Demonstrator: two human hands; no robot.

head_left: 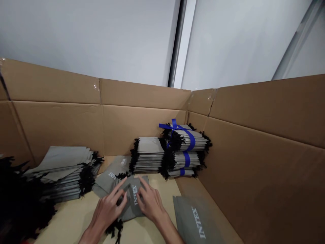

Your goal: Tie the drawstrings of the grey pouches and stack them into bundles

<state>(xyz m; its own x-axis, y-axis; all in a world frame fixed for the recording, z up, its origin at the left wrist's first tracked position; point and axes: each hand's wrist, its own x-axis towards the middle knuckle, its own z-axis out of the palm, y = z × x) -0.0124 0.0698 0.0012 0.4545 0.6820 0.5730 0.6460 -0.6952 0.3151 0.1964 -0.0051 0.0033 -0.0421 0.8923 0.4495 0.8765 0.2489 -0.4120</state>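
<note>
A small grey drawstring pouch [132, 210] printed INTEX lies flat in front of me, with black cords at its far left corner and lower left. My left hand [108, 205] rests at its left side, index finger stretched toward the far edge and the other fingers bent. On the opposite side, my right hand [152, 201] touches the pouch, its index finger extended and its thumb side near the lettering. Neither hand visibly grips the cloth. Just beyond my left hand, loose grey pouches [108, 179] lie fanned out, partly covered by the one between my hands.
Tall cardboard walls [142, 125] enclose the surface at the back and right. Stacked pouches [149, 159] stand at the back, beside bundles tied with blue ribbon [189, 139]. Another pile [66, 159] sits left, near a black cord heap [20, 200]. A loose pouch [188, 220] lies right.
</note>
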